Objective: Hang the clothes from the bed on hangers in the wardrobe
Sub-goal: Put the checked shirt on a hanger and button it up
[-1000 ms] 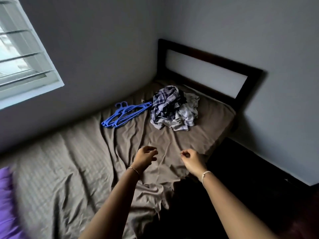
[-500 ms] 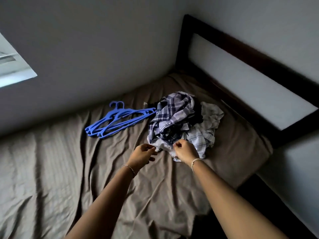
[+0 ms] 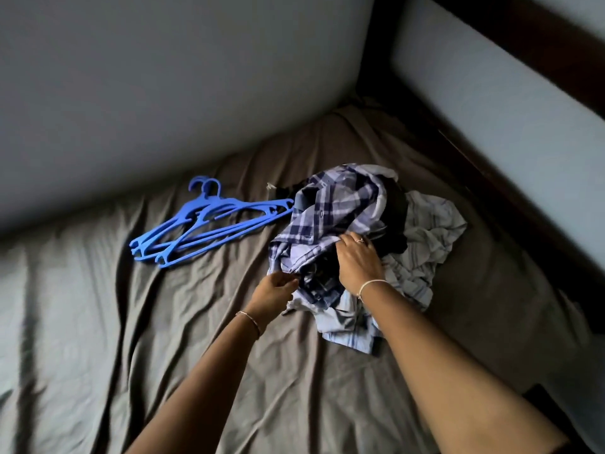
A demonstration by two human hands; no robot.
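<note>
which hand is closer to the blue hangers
Left. The left hand pinches the plaid shirt at its edge facing the blue hangers; the right hand grips the shirt farther right, away from them.

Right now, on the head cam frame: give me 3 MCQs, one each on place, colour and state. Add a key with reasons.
1. Where do the hangers lie relative to the clothes pile?
A. On top of it
B. Beside it on the sheet, on the person's left
C. Under it, out of sight

2. What colour are the hangers?
A. White
B. Black
C. Blue

3. What is the left hand doing?
A. Pinching the edge of the plaid shirt
B. Holding a hanger
C. Lying flat on bare sheet

Key:
1 B: they lie flat on the sheet, to the left of the pile.
2 C: all of them are bright blue plastic.
3 A: its fingertips close on the shirt's near edge, and the hangers are untouched.
</note>
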